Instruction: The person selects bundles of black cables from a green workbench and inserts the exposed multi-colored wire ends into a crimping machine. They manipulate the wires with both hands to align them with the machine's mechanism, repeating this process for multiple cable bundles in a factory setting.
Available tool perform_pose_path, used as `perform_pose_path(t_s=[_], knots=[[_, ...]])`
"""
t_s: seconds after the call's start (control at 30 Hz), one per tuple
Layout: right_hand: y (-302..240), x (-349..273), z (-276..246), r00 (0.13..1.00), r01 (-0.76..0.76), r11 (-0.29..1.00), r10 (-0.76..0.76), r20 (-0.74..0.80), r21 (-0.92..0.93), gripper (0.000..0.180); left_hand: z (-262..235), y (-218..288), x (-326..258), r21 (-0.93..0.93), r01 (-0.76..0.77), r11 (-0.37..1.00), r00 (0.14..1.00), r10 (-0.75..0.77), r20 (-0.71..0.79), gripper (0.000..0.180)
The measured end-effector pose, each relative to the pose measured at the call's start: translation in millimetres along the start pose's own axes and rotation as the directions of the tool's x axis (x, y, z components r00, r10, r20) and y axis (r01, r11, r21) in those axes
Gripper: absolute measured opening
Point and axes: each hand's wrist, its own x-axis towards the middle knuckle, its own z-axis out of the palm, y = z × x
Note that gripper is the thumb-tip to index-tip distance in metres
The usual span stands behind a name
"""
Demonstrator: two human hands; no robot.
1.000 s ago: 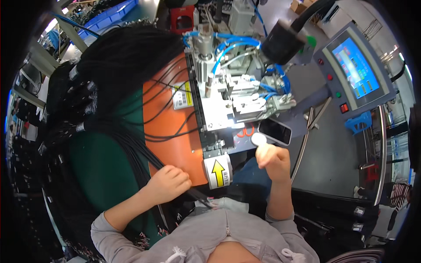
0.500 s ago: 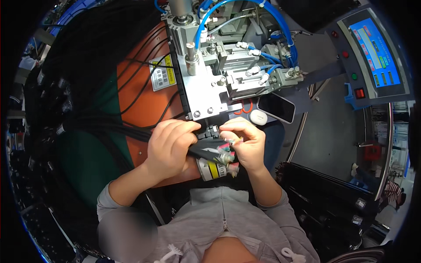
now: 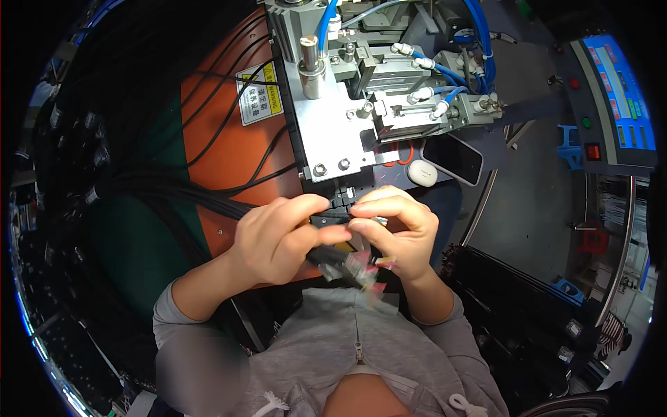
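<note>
My left hand [image 3: 274, 240] is closed around a bundle of black cables [image 3: 233, 205] just in front of the machine. Below its fingers the stripped cable ends [image 3: 358, 267], with red, white and yellowish wires, hang out blurred by motion. Thumb and index finger of my right hand [image 3: 403, 229] pinch one cable's end [image 3: 379, 220], where a few thin wires stick out. That single cable stretches between both hands. Directly beyond the fingertips lies the machine's small black fixture [image 3: 340, 201]; whether the cable touches it I cannot tell.
The metal machine [image 3: 330, 132] with blue air hoses [image 3: 479, 42] stands ahead. A phone [image 3: 451, 158] and a white round case [image 3: 422, 173] lie to its right, near a control screen [image 3: 622, 97]. More black cables cross the orange board [image 3: 208, 153] at left.
My right hand has shifted slightly right and now pinches a single cable end. The bundle's wire ends have dropped lower. The whole view has also shifted a little.
</note>
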Motion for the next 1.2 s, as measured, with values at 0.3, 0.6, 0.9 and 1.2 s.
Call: perform_pose_path(t_s=[0.3,0.6,0.9,1.2], knots=[[2,1,5,0.943,0.314,0.928,-0.329,-0.050,-0.201,0.033,5,11,8,0.041,0.072,0.997,0.997,-0.072,0.017,0.024],[1,3,2,0.992,-0.126,0.985,0.128,-0.004,0.120,0.013,16,11,4,-0.023,0.134,0.991,0.991,-0.135,-0.024,0.019],[3,2,10,0.952,0.236,0.869,-0.297,-0.075,-0.435,0.018,18,13,-2,0.089,0.133,0.987,0.990,-0.136,0.025,0.015],[-2,-6,-20,0.905,-0.419,0.901,0.403,0.138,0.114,0.012,15,17,-1,0.203,0.035,0.978,0.995,-0.054,0.086,0.030]])
